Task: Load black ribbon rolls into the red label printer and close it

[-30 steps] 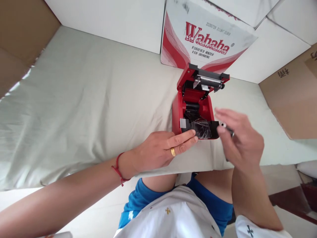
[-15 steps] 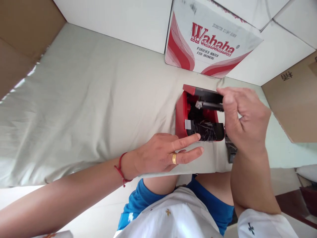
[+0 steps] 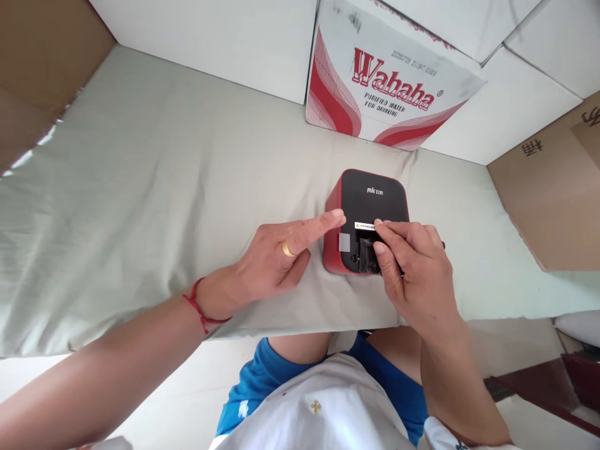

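A small red and black receipt printer (image 3: 375, 206) sits on the cloth-covered surface with its black lid down. A white warning label crosses the lid above a dark opening at the front, where crinkled dark plastic film (image 3: 367, 255) shows. My right hand (image 3: 415, 262) lies over the front right of the lid, index fingertip on the label and thumb by the film; its other fingers are bent and partly hidden. My left hand (image 3: 285, 256) has its index finger stretched to the lid's left edge and holds nothing. A grey tab (image 3: 344, 242) is stuck at the front left corner.
Behind the printer stands a white and red water carton (image 3: 389, 81) against the white wall. A brown cardboard box (image 3: 553, 187) is at the right, and more cardboard (image 3: 51, 69) rises at the far left. The wrinkled pale cloth (image 3: 187, 156) ends at a front edge above my lap.
The printer's lid was raised in my right hand, showing the red inside; now it is down. My right hand has lowered onto it, and my left hand has shifted left and slightly up.
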A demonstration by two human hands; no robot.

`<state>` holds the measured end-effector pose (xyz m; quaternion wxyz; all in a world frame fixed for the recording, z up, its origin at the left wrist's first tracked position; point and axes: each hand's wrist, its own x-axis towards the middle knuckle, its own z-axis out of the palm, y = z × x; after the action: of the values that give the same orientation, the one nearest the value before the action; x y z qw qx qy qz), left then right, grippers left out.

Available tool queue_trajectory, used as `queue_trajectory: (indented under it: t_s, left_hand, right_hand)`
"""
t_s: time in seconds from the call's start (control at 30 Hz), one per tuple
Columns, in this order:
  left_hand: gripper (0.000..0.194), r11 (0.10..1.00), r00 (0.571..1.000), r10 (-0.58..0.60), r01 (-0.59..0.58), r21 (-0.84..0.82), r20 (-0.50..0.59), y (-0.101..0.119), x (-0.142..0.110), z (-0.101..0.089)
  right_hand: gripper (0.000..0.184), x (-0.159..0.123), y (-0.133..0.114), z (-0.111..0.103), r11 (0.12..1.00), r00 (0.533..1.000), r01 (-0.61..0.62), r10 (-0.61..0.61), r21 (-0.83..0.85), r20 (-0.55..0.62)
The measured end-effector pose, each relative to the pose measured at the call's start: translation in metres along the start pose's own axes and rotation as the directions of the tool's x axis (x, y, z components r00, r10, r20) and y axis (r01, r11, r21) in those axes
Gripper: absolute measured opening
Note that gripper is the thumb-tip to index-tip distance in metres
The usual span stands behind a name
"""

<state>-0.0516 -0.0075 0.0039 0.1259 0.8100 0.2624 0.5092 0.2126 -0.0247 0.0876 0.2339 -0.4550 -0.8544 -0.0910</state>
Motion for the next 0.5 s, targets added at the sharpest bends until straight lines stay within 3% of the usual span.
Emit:
queue_trajectory:
  t_s: [0.13,0.23,0.37,0.5]
  left_hand:
    - [0.090,0.998,0.998,-0.058,0.058,0.010,0.030,-0.002,0.001,0.002]
    - [0.091,0.998,0.999,-0.032,0.030,0.055,0.027,0.000,0.004,0.007]
    - [0.080,0.990,0.999,0.036,-0.038,0.135,0.011,0.001,0.000,0.011]
    - [0.068,0.975,1.000,0.008,-0.013,0.223,0.023,0.000,-0.004,0.009]
  right_hand:
    - [0.035,-0.004,0.003,0.003,0.999,0.999,-0.032,0.032,0.023,-0.015]
    - [0.033,-0.003,0.006,0.007,0.996,0.998,-0.047,0.050,0.070,-0.046]
    - [0.032,-0.010,0.001,0.013,0.987,0.990,-0.043,0.063,0.152,-0.127]
    - [0.034,-0.033,-0.013,0.018,0.974,0.969,-0.045,0.097,0.223,-0.228]
